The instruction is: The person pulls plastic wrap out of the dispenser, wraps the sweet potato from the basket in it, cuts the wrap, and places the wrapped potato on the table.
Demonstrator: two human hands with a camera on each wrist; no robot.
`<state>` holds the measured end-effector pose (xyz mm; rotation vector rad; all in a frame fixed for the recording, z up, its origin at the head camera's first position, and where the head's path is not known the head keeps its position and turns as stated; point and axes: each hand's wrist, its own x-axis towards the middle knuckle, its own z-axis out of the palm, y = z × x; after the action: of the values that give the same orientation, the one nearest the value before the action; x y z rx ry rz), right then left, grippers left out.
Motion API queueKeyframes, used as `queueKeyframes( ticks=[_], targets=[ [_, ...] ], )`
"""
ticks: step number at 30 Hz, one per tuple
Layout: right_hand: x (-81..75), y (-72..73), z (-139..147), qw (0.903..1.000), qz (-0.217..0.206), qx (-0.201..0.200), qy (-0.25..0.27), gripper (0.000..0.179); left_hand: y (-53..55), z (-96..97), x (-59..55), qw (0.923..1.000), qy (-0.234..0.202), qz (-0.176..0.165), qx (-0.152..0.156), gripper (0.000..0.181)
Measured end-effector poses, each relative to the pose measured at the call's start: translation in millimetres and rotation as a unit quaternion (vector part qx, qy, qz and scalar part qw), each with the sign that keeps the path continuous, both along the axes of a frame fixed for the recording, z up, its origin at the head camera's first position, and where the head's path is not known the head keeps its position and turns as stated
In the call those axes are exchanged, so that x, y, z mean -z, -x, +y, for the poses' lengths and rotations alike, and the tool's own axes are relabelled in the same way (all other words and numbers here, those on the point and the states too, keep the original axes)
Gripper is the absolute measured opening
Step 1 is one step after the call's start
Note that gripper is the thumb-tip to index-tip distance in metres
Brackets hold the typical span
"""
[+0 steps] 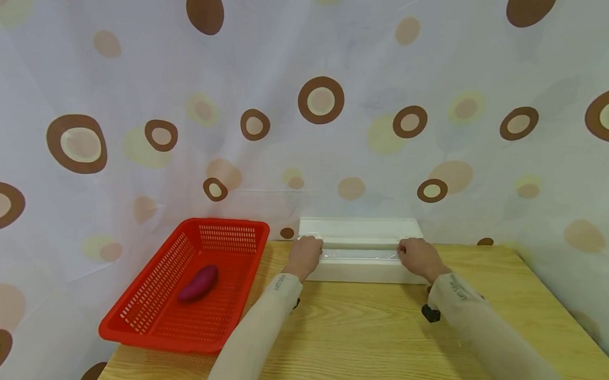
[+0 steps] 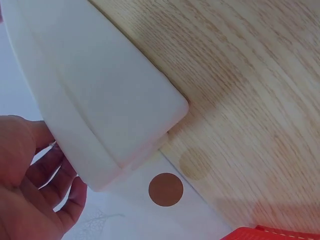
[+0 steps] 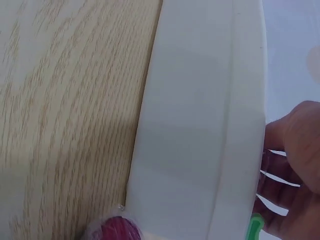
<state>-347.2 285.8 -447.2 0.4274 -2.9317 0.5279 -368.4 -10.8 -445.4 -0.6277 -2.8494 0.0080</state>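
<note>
A long white cling film dispenser box point(image 1: 365, 270) stands at the back of the table with its lid point(image 1: 361, 226) raised. Clear cling film point(image 1: 359, 254) stretches across its opening. At the left end, my left hand point(image 1: 305, 257) pinches the film's edge, thumb and index finger close together beside the box wall in the left wrist view. My right hand point(image 1: 420, 258) pinches the film at the opposite end with curled fingers. In the right wrist view, a green plastic piece point(image 3: 255, 227) shows beside the box, near the right fingers.
To the left, a red plastic basket point(image 1: 259, 270) holds a purple sweet potato point(image 1: 199, 283). A purple item in clear film point(image 3: 117, 230) sits by the box's right end in the right wrist view. A dotted curtain point(image 1: 353, 155) hangs behind the wooden table point(image 1: 360, 333).
</note>
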Motion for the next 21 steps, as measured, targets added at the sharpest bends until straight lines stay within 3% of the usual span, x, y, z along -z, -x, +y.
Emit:
queueKeyframes(
  ticks=[10,16,21],
  targets=[
    [-3.4,-1.5,9.9,0.9995,-0.011,-0.017,-0.027,0.023,-3.1,-3.2,-4.3,0.9991,-0.026,-0.032,-0.001,0.014],
    [-3.2,-6.2,13.8,0.9975,0.059,-0.001,-0.039,0.018,-4.9,-5.7,-4.7,0.9985,-0.042,-0.033,-0.006,0.015],
    [2.2,-6.4,15.3,0.9959,0.088,0.022,-0.007,0.017,-2.8,-8.4,-4.0,0.9978,-0.059,-0.030,-0.013,0.010]
  ],
)
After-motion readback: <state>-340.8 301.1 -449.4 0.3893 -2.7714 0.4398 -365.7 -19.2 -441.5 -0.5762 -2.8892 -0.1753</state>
